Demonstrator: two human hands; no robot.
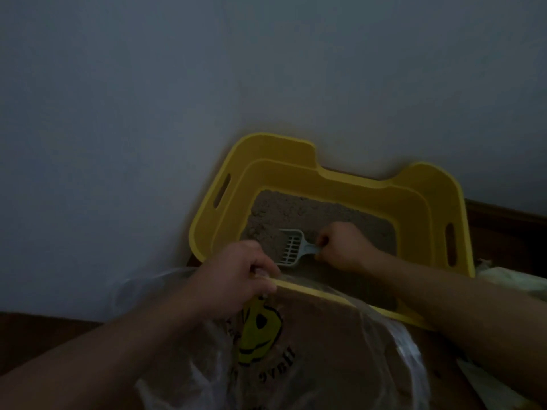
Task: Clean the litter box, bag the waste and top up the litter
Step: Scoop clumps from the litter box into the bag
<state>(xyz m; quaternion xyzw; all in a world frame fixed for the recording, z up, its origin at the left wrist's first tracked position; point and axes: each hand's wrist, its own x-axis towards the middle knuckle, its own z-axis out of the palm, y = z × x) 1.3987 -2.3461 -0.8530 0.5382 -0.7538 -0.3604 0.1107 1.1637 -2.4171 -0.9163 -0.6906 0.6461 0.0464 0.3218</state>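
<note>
Dim light is falling across a plain grey wall (148, 113) and a dark wooden floor (503, 226). The right hand (343, 247) is curling tightly round the handle of a pale slotted scoop (291, 245), whose head is lying on the brownish litter (296, 211) toward the front of the yellow litter box (414, 184). The left hand (236, 276) is pinching the edge of a clear plastic bag (325, 350) at the box's near rim, fingers curled over the film. The bag, printed with a yellow smiley face (257, 329), is spreading from that rim toward the camera. The litter box is sitting on the floor, its back against the wall, a slot handle showing in each side.
</note>
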